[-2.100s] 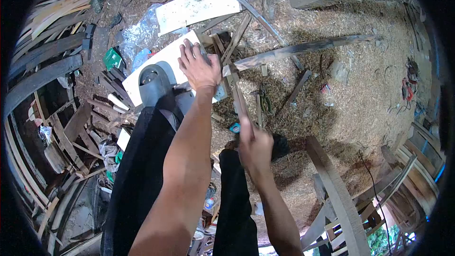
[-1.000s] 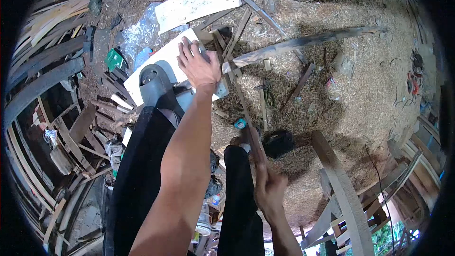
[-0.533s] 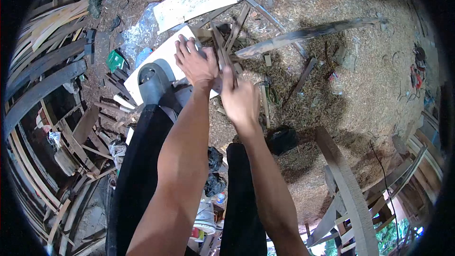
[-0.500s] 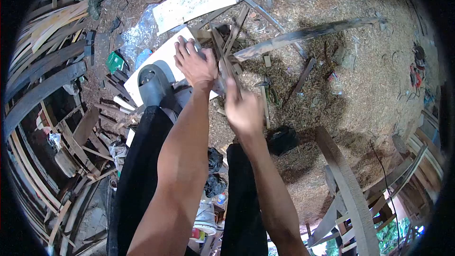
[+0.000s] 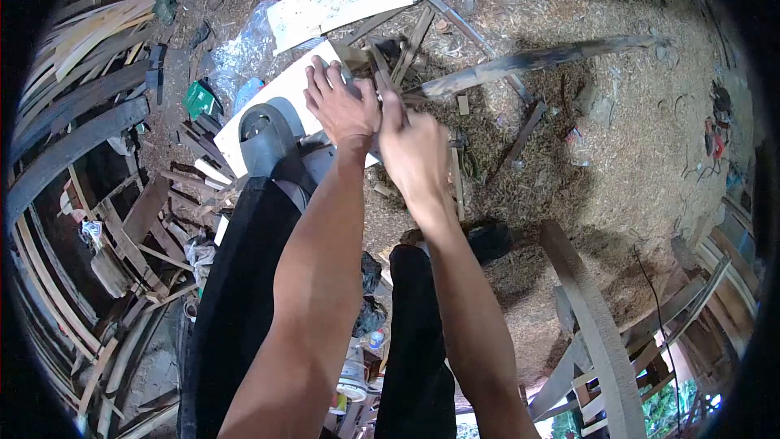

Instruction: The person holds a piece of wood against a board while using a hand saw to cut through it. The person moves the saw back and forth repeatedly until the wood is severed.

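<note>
My left hand (image 5: 343, 106) lies with fingers spread on the near right end of a white board (image 5: 288, 85), pressing against its surface. Close beside it, my right hand (image 5: 416, 150) is closed around a long, narrow brown strip (image 5: 379, 61). Only the strip's far end shows past my fingers, and its exact kind cannot be made out. A dark grey shoe (image 5: 268, 146) rests on the board, left of my left hand. Short wood pieces (image 5: 416, 41) lie just beyond both hands.
A speckled white sheet (image 5: 337, 2) lies farther off. To the right, a long weathered timber (image 5: 528, 59) crosses the sawdust-covered ground (image 5: 617, 146). Wood strips are stacked at left (image 5: 97, 41). A thick beam (image 5: 589, 317) stands at lower right, and a white bucket (image 5: 352, 378) sits below.
My right hand has moved away from my body and nearer my left hand, and less of the strip shows beyond it. My left hand stays on the board.
</note>
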A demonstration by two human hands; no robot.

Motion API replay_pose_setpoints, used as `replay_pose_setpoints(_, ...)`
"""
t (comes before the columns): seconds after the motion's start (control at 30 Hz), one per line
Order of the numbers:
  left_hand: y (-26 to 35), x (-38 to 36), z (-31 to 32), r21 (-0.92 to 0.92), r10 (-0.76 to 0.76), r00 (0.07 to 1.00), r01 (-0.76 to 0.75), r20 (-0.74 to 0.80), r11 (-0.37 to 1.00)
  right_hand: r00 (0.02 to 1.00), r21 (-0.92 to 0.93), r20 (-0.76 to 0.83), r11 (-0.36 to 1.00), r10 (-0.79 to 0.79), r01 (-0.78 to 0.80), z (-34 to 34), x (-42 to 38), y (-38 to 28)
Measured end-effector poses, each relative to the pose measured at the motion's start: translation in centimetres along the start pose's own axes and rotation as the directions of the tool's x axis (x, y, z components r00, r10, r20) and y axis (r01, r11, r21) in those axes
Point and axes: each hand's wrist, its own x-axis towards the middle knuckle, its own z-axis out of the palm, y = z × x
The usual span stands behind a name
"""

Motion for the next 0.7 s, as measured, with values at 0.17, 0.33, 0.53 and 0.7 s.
replay_pose_setpoints(0.17, 0.3, 0.0, -0.4, -0.008, -0.002, 1.000, 0.002, 0.012, 1.000, 1.000, -0.045, 0.006, 0.999, 0.028, -0.028, -1.0, -3.8, 2.5)
replay_pose_setpoints(0.33, 0.4, 0.0, -0.4, 0.014, -0.031, 0.999, 0.031, 0.022, 0.999, 0.999, 0.077, -0.021, 0.996, -0.036, 0.038, -7.8, -17.9, 6.5)
replay_pose_setpoints(0.53, 0.4, 0.0, -0.3, 0.012, -0.024, 0.999, 0.024, 0.024, 1.000, 1.000, -0.065, 0.016, 0.998, -0.017, 0.018, -2.3, -6.7, 4.5)
replay_pose_setpoints(0.7, 0.3, 0.0, -0.6, 0.011, -0.003, 1.000, 0.002, 0.030, 1.000, 0.995, -0.061, -0.093, 0.998, -0.032, 0.027, 0.2, 0.3, -1.5)
